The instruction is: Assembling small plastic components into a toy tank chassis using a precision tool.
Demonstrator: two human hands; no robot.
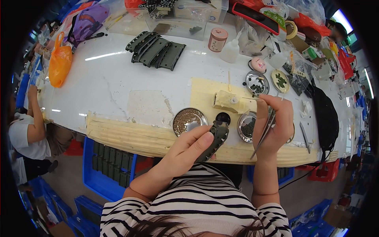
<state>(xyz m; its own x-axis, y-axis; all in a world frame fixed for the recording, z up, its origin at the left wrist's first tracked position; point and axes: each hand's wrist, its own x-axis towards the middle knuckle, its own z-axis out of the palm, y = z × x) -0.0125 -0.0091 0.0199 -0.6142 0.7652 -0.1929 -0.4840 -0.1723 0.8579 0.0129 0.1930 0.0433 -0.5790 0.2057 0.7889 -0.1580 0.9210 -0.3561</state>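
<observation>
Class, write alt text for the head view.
A person's left hand holds a curved dark green part; the right hand holds metal tweezers and a thin stick. Metal dishes of small pieces stand on the white table.

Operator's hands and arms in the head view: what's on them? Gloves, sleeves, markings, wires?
Left hand and right hand are both bare: no gloves, watch or bracelet visible. Forearms are uncovered too, with no markings or attached wires that I can see. Short sleeves, off-white with dark horizontal stripes, cover the upper arms.
</observation>
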